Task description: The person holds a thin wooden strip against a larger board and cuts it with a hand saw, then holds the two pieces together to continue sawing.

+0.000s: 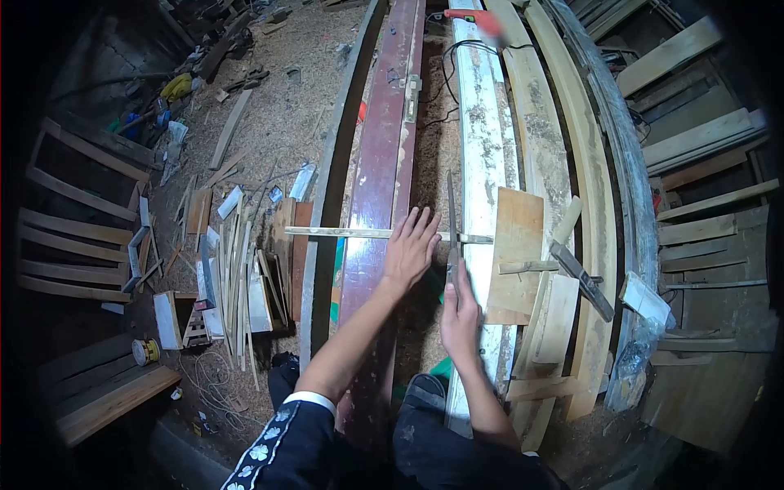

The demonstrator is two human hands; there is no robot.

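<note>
A thin, narrow wooden strip (327,232) lies crosswise over a maroon plank (377,163) and a white-painted board (480,139), bridging the gap between them. My left hand (411,251) lies flat on the strip with its fingers stretched out, at the maroon plank's right edge. In my right hand (460,314) is a handsaw (451,204), its long narrow blade pointing away from me. The blade crosses the strip just left of the white board. My fingers hide most of the saw's handle.
A plywood piece (518,245) and a hand plane (581,282) lie to the right. A red power tool (474,16) with a black cord rests at the far end. Several thin strips (237,278) lean at left, and wood shavings (278,90) cover the floor.
</note>
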